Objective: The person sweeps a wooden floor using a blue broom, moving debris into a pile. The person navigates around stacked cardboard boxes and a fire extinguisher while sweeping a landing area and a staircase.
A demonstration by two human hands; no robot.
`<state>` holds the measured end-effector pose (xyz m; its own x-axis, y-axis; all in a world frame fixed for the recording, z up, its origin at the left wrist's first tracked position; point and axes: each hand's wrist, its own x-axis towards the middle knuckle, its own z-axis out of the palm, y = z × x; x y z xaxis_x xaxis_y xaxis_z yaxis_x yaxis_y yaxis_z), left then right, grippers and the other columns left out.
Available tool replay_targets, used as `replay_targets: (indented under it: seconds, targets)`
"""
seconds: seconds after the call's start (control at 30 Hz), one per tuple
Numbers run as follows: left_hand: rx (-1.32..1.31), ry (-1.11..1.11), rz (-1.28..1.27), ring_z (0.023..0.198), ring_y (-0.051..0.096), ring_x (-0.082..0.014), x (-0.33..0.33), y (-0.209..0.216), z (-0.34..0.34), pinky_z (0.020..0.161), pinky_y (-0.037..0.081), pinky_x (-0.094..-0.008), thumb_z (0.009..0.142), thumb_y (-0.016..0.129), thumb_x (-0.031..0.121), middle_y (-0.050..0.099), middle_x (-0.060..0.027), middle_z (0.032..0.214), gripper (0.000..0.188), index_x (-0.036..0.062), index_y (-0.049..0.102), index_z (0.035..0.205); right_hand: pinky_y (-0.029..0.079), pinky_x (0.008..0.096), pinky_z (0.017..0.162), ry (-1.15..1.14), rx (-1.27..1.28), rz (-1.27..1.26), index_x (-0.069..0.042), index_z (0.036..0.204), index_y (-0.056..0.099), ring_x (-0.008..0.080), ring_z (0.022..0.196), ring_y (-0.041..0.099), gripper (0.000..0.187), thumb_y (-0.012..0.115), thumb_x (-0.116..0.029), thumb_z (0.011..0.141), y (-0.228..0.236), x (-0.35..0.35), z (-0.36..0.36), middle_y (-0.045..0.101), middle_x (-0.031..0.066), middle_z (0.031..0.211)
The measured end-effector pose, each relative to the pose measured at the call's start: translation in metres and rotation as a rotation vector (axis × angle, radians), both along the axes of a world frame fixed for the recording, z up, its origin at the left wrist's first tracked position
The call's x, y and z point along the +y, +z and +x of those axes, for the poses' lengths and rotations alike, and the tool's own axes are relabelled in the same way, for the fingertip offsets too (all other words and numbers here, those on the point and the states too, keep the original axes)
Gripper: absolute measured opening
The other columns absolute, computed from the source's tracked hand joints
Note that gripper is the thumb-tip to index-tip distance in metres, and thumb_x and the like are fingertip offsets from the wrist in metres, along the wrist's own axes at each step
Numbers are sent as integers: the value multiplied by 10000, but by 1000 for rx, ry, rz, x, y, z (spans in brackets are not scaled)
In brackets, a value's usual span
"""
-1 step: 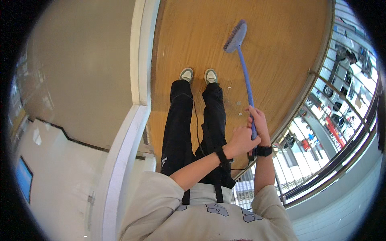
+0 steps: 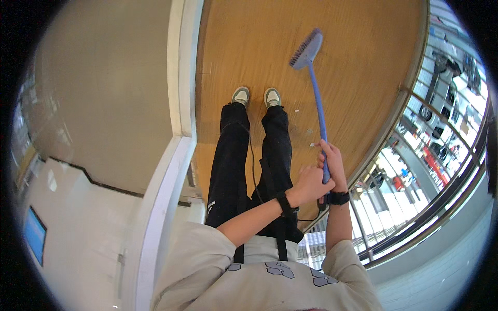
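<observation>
A blue-purple broom [image 2: 318, 103] is held in both my hands, its handle slanting up and away from my waist. My left hand [image 2: 309, 185] is wrapped round the lower end of the handle. Just above and to the right, my right hand [image 2: 335, 165] is closed around the handle too, its fingers partly hidden behind it. The broom head [image 2: 309, 49] is out ahead of my right shoe, tilted, with dark bristles facing left. Small pale scraps [image 2: 296, 110] lie on the wood-look floor [image 2: 249, 46] left of the handle.
On the left, a white low wall edge [image 2: 181, 72] borders the floor. A metal railing [image 2: 402, 89] curves along the right, with parked cars beyond it. My shoes [image 2: 240, 95] stand side by side. A black cable [image 2: 252, 155] hangs along my trousers.
The broom head has shifted slightly right and a little nearer to me. Both hands keep their hold on the handle, moving only slightly.
</observation>
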<state>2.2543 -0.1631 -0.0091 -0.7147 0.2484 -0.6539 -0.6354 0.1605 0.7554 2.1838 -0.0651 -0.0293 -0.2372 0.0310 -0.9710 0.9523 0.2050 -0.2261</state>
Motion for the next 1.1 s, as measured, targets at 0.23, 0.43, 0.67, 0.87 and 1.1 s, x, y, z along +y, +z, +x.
replay_targets:
  seconds: [0.23, 0.43, 0.67, 0.87, 1.1]
  targets:
    - [-258, -371, 203, 591, 613, -328, 48, 10, 68, 602, 496, -409, 753, 571, 310, 600, -142, 567, 337, 9, 567, 603, 320, 195, 382, -362, -11, 182, -66, 880, 537, 54, 417, 414, 258, 557, -319, 924, 6, 80, 130, 439, -36, 544]
    - [-498, -648, 286, 542, 542, -200, 127, -33, 113, 522, 424, -338, 793, 551, 304, 536, -85, 588, 325, 4, 528, 670, 383, 275, 401, -652, -35, 399, -27, 769, 532, 129, 426, 468, 251, 560, -248, 883, -46, 162, 238, 487, 28, 557]
    - [-483, -867, 246, 544, 536, -165, 217, -105, 169, 491, 411, -322, 849, 527, 287, 551, -70, 616, 325, -9, 556, 720, 417, 328, 411, -790, -68, 532, 14, 670, 538, 195, 450, 534, 243, 529, -176, 821, -117, 240, 315, 531, 92, 551]
    - [-731, -1033, 74, 523, 529, -204, 213, -121, 150, 488, 417, -368, 919, 439, 395, 537, -98, 595, 492, -40, 556, 722, 432, 374, 407, -743, -223, 405, 27, 658, 538, 248, 451, 559, 350, 485, -237, 882, -159, 221, 328, 552, 122, 561]
    - [-389, -1346, -140, 624, 591, -358, 130, -106, 41, 613, 444, -446, 938, 412, 367, 580, -256, 655, 507, -95, 570, 801, 443, 354, 390, -969, -367, 257, 43, 762, 542, 246, 505, 610, 308, 452, -220, 894, -148, 129, 212, 582, 131, 619]
